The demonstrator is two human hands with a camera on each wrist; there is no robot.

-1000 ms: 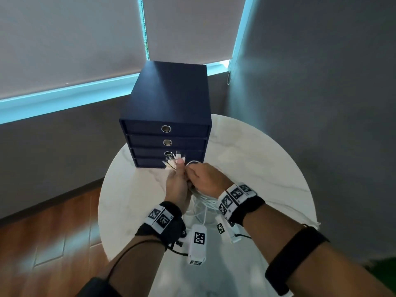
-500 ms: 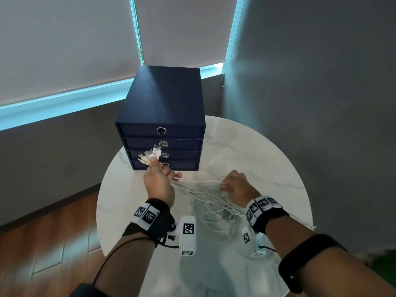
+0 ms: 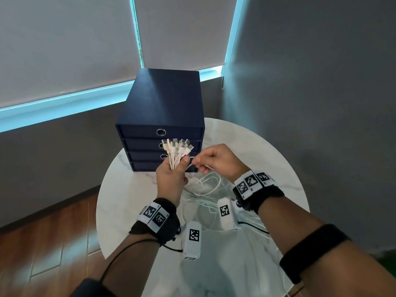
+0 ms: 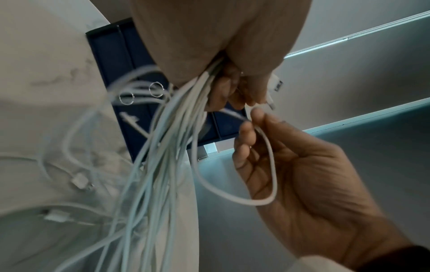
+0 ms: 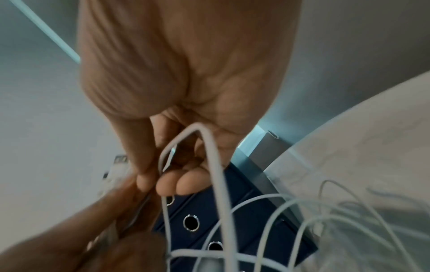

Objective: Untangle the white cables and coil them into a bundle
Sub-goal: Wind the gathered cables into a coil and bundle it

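My left hand (image 3: pixel 171 176) grips a bunch of white cables near their plug ends (image 3: pixel 176 147), which fan out above the fist in front of the blue drawer box. The strands (image 4: pixel 167 147) hang down from that fist onto the table. My right hand (image 3: pixel 211 160) sits just right of it, thumb and fingers pinching a single white cable (image 4: pixel 267 156) that loops across its palm. Loose cable loops (image 3: pixel 205 187) lie on the round white marble table (image 3: pixel 267 151) under both hands. In the right wrist view the pinched cable (image 5: pixel 209 147) bends over the curled fingers.
A dark blue drawer box (image 3: pixel 165 116) with ring pulls stands at the table's far edge, right behind the hands. Grey walls and blinds close off the back and right. Wooden floor (image 3: pixel 49 239) lies left of the table.
The right hand, half a second ago out to the right pulling along the cables, has come back up next to the left hand. The left hand rose and moved right with its plug bunch.
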